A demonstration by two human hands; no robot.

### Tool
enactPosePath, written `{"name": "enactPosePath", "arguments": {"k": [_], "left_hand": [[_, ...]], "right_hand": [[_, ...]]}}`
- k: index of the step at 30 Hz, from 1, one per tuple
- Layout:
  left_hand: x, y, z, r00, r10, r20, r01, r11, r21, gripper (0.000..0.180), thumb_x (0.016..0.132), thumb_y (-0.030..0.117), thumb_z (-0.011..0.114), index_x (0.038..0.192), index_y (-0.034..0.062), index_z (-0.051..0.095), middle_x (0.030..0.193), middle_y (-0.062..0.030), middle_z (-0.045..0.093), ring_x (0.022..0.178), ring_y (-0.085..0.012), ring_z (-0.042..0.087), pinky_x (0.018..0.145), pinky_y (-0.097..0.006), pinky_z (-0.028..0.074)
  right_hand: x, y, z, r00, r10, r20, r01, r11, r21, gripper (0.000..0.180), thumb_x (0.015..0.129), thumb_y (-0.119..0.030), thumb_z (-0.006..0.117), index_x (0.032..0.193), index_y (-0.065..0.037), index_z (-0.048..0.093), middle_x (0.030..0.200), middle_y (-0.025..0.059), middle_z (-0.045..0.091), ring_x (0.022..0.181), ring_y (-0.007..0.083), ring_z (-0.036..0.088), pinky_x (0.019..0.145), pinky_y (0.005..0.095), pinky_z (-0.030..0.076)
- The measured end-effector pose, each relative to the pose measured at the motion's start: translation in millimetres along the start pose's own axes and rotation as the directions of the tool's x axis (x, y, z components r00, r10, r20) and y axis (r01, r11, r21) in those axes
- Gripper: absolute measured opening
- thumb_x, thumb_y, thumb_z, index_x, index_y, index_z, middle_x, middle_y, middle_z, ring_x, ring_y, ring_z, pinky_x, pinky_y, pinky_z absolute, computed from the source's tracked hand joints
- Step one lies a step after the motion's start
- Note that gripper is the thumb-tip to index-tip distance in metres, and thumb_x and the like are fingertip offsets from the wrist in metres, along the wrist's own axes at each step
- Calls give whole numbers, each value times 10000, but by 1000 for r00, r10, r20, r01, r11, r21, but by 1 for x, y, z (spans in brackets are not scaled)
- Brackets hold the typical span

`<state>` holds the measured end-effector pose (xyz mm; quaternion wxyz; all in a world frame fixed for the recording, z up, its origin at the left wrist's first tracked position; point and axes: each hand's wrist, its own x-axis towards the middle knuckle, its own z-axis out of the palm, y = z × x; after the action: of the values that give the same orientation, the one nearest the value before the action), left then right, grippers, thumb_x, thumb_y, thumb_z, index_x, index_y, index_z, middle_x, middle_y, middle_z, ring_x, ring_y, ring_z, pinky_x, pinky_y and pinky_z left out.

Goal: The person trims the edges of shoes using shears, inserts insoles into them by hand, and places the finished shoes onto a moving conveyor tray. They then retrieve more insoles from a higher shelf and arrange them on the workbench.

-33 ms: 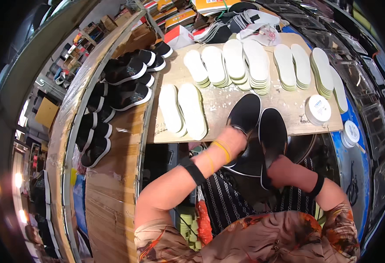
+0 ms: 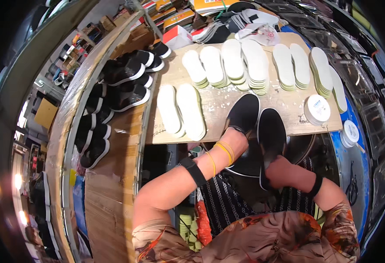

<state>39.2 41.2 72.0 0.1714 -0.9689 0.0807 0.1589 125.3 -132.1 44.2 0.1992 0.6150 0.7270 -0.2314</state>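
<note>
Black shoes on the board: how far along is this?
Done, by the look of it: rows of finished black shoes on the left bench. In hand: left hand and right hand each hold a black shoe. Left: white insole stacks and two loose insoles, unused.

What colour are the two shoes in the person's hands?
Black shoes with a thin white edge round the sole, seen in the head view.

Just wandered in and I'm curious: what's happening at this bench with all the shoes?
A person holds two black shoes at the near edge of a wooden board: the left hand is tucked into one black shoe, the right hand grips the other. Stacks of white insoles line the board, and finished black shoes sit at left.
</note>
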Motion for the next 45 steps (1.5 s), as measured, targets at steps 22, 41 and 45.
{"name": "enactPosePath", "arguments": {"k": [22,41,45], "left_hand": [[15,18,-9,929,250,272,-279,957,73,172,746,200,540,776,129,693,839,-72,660,816,-221,623,746,-338,456],[-36,9,-7,977,148,154,-79,920,-383,185,659,267,610,682,87,640,673,-140,623,661,-313,619,653,-403,497],[-48,24,9,983,181,-14,-179,953,-245,162,679,264,577,697,112,632,667,-90,624,643,-268,617,646,-358,475]], "right_hand": [[12,2,14,991,23,-131,7,974,225,214,619,-192,576,761,-71,681,769,127,650,764,292,628,662,398,487],[34,-45,9,455,-98,-885,314,948,56,118,717,-156,489,777,-58,520,540,95,541,535,265,584,444,362,438],[38,-55,11,612,-76,-787,278,953,124,127,712,-162,493,770,-52,521,562,101,560,568,274,602,470,381,461]]}}
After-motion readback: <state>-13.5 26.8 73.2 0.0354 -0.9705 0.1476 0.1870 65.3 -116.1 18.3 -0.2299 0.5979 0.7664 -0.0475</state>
